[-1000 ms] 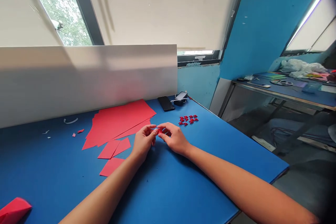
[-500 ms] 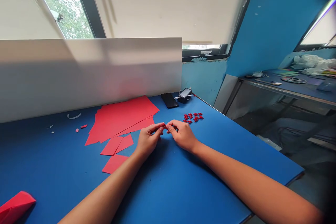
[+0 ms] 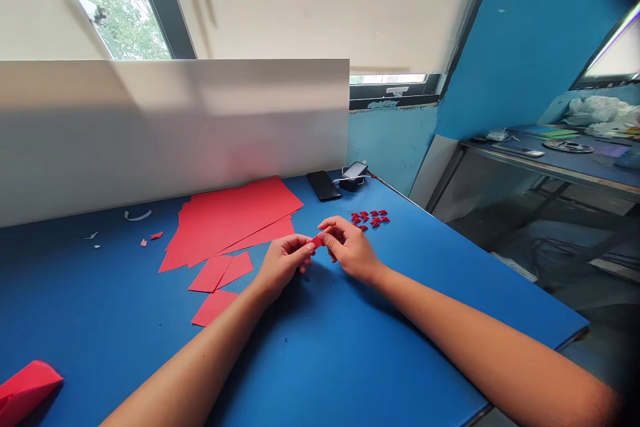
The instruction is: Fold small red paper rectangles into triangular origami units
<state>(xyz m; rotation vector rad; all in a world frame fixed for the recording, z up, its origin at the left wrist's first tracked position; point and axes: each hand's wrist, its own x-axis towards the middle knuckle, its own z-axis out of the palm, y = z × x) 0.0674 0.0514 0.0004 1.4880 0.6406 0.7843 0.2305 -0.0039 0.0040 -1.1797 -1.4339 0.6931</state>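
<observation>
Between my two hands is a small folded piece of red paper [image 3: 317, 241], raised a little over the blue table. My left hand [image 3: 284, 261] pinches its left end between thumb and fingers. At its right end, the thumb and fingers of my right hand [image 3: 347, 248] are closed on it; fingertips cover part of the paper. Just beyond my right hand lie several small red folded paper triangles [image 3: 375, 220] in loose rows. Left of my left hand are cut red paper squares [image 3: 213, 273], with larger red sheets [image 3: 235, 220] stacked behind them.
A black phone [image 3: 323, 185] and a charger with a white cable [image 3: 354, 173] lie near the back corner. Paper scraps [image 3: 157, 235] are at left, and a larger folded red paper [image 3: 30, 387] at front left. A white board [image 3: 175, 140] stands along the back edge.
More of the red paper shows between my fingertips now, and my right fingers have lifted and shifted slightly. The whole view has tilted a little.
</observation>
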